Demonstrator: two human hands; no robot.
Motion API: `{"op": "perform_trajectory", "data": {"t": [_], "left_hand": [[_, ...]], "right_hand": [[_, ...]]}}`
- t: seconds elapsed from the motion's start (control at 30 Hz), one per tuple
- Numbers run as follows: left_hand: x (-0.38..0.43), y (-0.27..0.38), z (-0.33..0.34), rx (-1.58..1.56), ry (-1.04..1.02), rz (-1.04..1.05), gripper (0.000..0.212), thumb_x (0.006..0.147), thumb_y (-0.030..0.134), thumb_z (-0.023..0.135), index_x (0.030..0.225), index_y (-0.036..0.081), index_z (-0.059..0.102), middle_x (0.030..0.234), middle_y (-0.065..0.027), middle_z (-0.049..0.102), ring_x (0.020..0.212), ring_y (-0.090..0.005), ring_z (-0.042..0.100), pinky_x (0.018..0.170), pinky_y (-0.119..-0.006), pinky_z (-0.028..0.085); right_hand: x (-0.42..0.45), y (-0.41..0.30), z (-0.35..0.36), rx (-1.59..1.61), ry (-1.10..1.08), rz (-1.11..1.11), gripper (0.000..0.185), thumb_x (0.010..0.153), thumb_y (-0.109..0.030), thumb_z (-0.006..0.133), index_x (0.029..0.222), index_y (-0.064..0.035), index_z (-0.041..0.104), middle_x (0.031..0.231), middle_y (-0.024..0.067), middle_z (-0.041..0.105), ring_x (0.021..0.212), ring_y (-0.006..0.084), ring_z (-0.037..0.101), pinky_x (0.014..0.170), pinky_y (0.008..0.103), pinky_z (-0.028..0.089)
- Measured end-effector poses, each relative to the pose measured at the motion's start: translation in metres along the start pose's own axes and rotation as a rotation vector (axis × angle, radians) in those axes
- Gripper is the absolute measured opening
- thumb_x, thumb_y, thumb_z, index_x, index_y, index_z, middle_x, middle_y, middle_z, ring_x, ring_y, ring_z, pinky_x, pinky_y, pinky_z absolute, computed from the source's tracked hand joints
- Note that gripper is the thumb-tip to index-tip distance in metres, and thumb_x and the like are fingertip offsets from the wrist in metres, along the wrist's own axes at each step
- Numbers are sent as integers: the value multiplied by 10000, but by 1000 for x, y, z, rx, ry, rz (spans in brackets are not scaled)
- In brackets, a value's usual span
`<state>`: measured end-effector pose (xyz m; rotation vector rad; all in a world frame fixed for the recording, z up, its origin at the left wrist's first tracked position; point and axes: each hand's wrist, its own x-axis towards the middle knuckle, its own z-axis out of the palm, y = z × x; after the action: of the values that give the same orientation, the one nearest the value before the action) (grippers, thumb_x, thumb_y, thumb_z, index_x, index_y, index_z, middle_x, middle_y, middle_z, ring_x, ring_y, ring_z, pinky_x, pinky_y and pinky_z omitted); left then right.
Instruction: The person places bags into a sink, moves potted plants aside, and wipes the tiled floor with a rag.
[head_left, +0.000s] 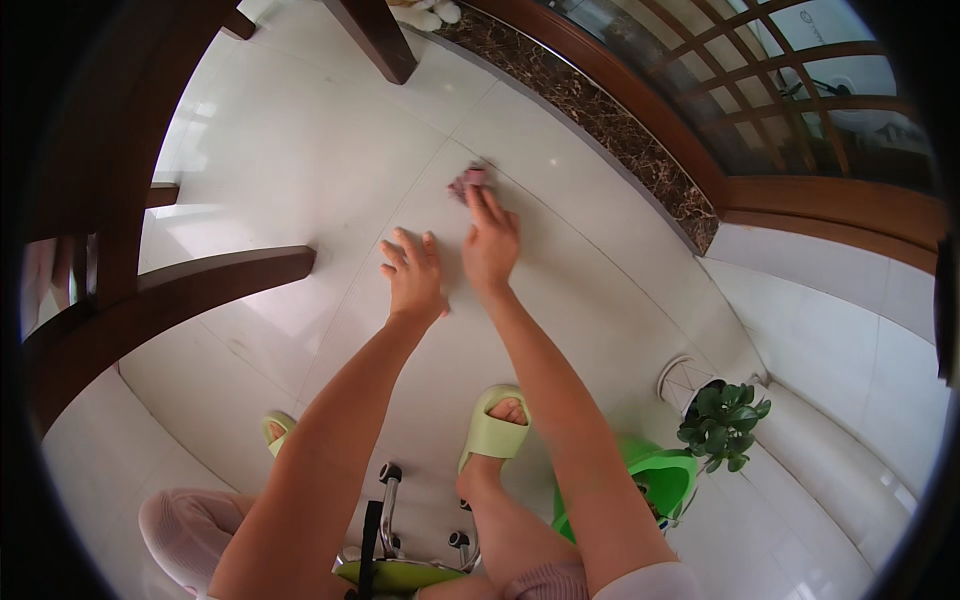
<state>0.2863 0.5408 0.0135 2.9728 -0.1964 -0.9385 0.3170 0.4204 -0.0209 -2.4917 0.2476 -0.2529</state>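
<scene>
My right hand (491, 240) reaches forward over the pale tiled floor (600, 285), its fingers on a crumpled, dark pink cloth (472, 182). The cloth is slightly blurred and lies near a tile joint. To the left and a little closer to me, my left hand (414, 274) has its fingers spread over the floor and holds nothing. Whether its palm rests on the tile is hard to tell.
Dark wooden furniture legs (225, 279) stand at the left. A wooden lattice door (750, 97) has a brown marble threshold (570, 97). At the lower right are a potted plant (724, 424) and a green bin (675, 476). A stool's wheeled base (390, 506) is below me, beside my green slippers (491, 435).
</scene>
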Motion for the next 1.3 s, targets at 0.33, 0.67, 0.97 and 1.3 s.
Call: {"op": "perform_trajectory", "data": {"t": [0.33,0.67,0.97,1.3], "left_hand": [[-2,-6,0,24,-12,10,1275,506,281,971,1541,52,264,1532,-379,184,1341,-642,316,980,-567,529],[-14,-10,-3,-124,48,55,1154,587,258,947,1532,65,313,1564,-322,186,1379,-603,290,1044,-545,486],[-105,-112,78,-454,363,-124,950,689,219,898,1488,90,400,1590,-217,255,1441,-445,268,1175,-515,319],[-106,-144,52,-437,14,-610,1334,557,213,963,1581,103,116,1597,-350,50,1444,-588,146,1082,-598,398]], "right_hand": [[1,67,-51,266,306,-1,460,839,50,589,1287,-38,642,1156,156,711,778,254,681,739,350,542],[-15,173,-84,-185,485,450,568,792,49,576,1342,-86,616,1288,141,668,1069,308,690,899,406,533],[-5,-110,90,124,-237,-197,537,803,74,590,1298,-130,629,1294,61,639,990,319,606,917,386,492],[-102,75,-62,124,417,204,499,908,53,572,1396,-49,566,1261,124,648,968,198,641,768,275,540]]}}
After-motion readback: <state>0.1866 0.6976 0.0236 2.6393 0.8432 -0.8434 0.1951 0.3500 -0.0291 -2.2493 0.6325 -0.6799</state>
